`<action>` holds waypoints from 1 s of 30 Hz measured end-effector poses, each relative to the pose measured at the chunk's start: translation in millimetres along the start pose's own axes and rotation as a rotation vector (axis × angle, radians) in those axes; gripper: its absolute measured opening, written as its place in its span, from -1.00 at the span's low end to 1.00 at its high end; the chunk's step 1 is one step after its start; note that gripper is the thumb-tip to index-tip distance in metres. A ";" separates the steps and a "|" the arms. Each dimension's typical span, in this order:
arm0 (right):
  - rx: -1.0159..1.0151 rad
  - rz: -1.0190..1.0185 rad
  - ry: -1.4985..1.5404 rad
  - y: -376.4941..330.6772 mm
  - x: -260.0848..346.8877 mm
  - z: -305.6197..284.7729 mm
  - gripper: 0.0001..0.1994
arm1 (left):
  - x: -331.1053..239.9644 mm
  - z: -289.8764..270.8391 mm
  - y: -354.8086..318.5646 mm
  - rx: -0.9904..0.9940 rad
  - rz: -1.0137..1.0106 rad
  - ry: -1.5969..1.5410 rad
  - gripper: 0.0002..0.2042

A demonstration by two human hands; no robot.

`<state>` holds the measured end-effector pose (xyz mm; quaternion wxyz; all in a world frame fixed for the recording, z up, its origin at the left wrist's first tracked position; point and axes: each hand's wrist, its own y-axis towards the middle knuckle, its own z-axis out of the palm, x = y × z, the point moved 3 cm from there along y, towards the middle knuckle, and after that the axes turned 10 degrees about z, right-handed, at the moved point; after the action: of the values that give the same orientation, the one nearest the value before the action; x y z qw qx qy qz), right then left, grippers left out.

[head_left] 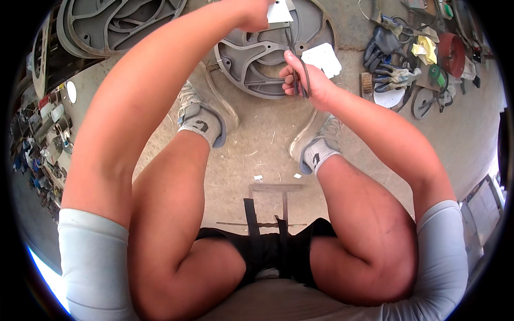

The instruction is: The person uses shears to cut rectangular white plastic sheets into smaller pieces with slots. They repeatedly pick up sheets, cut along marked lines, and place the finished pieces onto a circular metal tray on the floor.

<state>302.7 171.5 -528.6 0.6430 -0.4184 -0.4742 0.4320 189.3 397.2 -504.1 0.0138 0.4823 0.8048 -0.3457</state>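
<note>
My right hand [305,77] is wrapped round the dark loop handles of a pair of scissors [290,40], whose blades point away from me toward a white sheet [279,12]. At the top edge of the view my left hand [256,15] grips that sheet; part of the hand is cut off by the frame. Whether the blades are on the sheet or just below it, I cannot tell. Both hands are over a round grey metal casting [241,67] with curved ribs. Several white cut pieces [322,59] lie on its right side, beside my right hand.
Another ribbed round casting [118,24] sits at the far left. To the right lie work gloves [395,76], a yellow cloth [424,50], a red round part [451,55] and a wooden block [365,84]. Small white scraps [258,177] and a metal frame piece [277,188] are on the floor.
</note>
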 end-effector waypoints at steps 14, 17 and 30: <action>0.009 -0.042 -0.083 17.1 12.1 -1.7 -0.12 | 13.0 5.9 20.5 0.081 0.101 0.107 -0.55; 0.006 -0.043 -0.092 18.9 13.1 -1.4 -0.07 | 11.7 5.1 22.6 0.121 0.101 0.118 -0.56; -0.040 -0.062 -0.155 19.6 14.3 1.1 0.05 | 0.9 -5.0 13.7 0.158 0.078 0.134 -0.62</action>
<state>301.0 190.8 -543.4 0.6092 -0.3815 -0.5436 0.4334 201.1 404.8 -508.0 -0.0647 0.5350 0.7548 -0.3740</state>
